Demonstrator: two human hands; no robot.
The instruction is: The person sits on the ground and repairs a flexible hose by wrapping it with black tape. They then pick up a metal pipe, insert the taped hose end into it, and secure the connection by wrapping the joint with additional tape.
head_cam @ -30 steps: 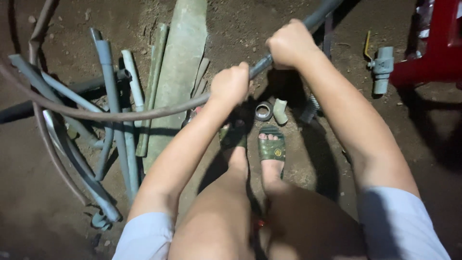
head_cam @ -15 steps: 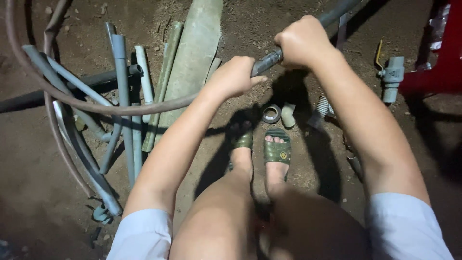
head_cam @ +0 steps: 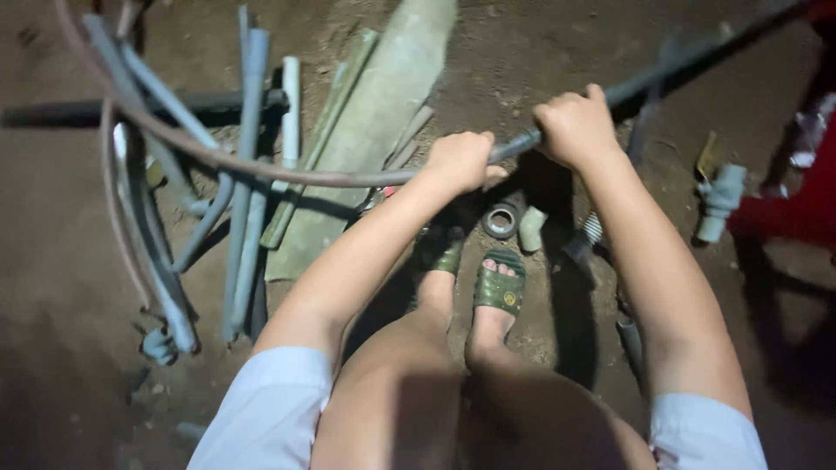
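Observation:
My left hand is closed around a thin brownish hose that curves away to the left. My right hand grips a dark pipe running up to the right. The hose and the pipe meet between my two fists. Below the hands, my feet in green sandals rest on the dirt ground. A round pipe fitting and a short pale pipe piece lie just beyond my toes.
Several grey plastic pipes lie in a heap at the left, beside a flat grey board. A grey pipe fitting lies at the right, next to a red plastic object. The ground is bare brown dirt.
Both hands, still holding hose and pipe, sit slightly lower and further right in view; the camera has shifted, so the pipe heap appears further right.

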